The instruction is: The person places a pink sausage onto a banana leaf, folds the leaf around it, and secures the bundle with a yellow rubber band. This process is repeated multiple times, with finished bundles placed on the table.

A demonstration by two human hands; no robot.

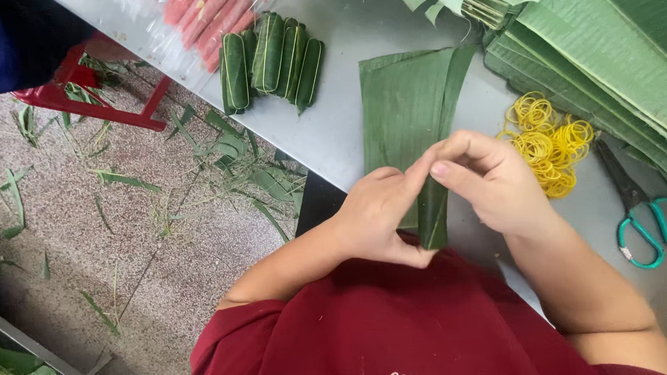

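Note:
My left hand (380, 217) and my right hand (491, 180) meet over the table's near edge. Together they hold a small roll wrapped in green leaf (433, 212), fingers pinched at its top end. Its lower end points toward my red shirt. Right behind the hands a flat banana leaf piece (403, 109) lies on the grey table (331, 127).
Several finished leaf-wrapped rolls bound with bands (272, 61) lie at the far left beside pink sausages in clear plastic (208, 20). A pile of yellow rubber bands (547, 137) and green-handled scissors (642, 219) lie at right. Stacked leaves (605, 48) fill the top right. Leaf scraps litter the floor (125, 211).

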